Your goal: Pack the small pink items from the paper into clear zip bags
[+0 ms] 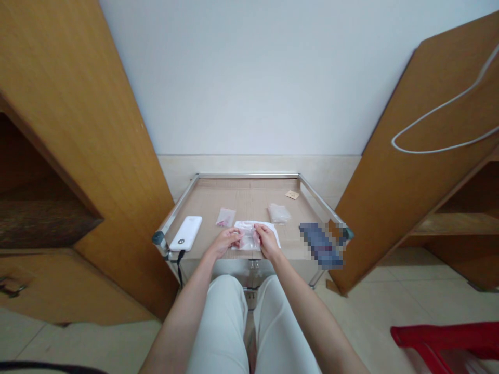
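2 bare hands, the left hand [224, 241] and the right hand [267, 242], are pinching a clear plastic bag [248, 236] from either end between curled fingers, its long axis lying crosswise on a white paper sheet [274, 236] near the front edge of the cardboard-covered steel-framed desk [249, 195].

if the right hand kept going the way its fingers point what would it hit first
The clear plastic bag: the right hand points across it and looks to be at it already, though depth is hard to judge from here. Past the bag, the left hand would likely be next.
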Tool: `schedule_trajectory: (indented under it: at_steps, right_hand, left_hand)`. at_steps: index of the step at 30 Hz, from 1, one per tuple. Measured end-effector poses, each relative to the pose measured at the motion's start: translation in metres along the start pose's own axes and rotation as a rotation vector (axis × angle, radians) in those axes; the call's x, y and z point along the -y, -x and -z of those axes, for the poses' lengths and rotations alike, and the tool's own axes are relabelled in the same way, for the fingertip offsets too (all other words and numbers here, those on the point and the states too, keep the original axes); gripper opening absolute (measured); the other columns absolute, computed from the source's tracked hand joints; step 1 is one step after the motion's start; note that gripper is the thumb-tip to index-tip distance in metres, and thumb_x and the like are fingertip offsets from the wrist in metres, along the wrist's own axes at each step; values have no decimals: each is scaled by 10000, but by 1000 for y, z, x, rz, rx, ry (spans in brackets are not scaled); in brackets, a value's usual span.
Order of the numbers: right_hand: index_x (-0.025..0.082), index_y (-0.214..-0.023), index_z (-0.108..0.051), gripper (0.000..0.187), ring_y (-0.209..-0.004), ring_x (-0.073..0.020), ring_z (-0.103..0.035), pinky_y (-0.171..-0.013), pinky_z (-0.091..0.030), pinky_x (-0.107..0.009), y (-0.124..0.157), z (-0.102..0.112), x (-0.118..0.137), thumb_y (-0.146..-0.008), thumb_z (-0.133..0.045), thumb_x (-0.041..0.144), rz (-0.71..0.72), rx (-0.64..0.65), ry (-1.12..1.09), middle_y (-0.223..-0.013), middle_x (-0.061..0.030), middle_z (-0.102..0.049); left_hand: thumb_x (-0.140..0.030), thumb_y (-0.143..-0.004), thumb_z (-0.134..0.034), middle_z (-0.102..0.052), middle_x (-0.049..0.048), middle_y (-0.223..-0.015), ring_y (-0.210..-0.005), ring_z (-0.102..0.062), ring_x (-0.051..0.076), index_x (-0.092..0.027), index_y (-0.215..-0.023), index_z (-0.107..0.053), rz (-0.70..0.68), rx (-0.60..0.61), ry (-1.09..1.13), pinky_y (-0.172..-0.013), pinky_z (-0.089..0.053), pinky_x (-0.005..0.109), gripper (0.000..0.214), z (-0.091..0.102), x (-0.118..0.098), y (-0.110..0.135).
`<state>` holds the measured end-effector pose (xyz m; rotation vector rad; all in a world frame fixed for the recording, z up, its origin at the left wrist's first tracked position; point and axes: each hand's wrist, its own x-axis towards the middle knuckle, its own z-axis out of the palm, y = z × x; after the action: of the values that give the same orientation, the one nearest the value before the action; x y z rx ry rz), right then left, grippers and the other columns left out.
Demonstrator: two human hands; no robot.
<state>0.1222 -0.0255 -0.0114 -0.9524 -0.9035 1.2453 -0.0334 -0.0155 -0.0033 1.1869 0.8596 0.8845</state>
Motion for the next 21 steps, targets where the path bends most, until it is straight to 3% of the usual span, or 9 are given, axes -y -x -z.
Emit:
schedule_trajectory:
  at_steps: [9,14,21]
  right_hand:
    - [169,-634,-534,264,-316,-41,-263,-311,-191,-189,2,-1,2,-597,-588,425,-15,26,-37,-385,82,-374]
    - [161,-675,-531,273,-300,-36,-250,-288,-204,-178,7,-9,10,-594,-591,414,-37,-40,-93,-375,95,-335]
    - [150,-645,-545,286,-332,-34,-277,-310,-200,-176,3,-20,18,-605,-567,433,2,-164,13,-402,83,-339]
  left_hand:
    - [-308,-561,-660,-535,-49,-505,-410,-479,55,-127,-905,-514,-29,10,4,-445,-365,180,415,4,5,-1]
    - [-278,-564,-658,-522,-62,-504,-409,-484,57,-140,-930,-498,-27,-14,62,-449,-387,187,423,3,4,-1]
    - [-349,-569,-649,-543,-44,-542,-396,-479,55,-128,-776,-519,-21,-31,89,-462,-432,217,330,0,4,-2]
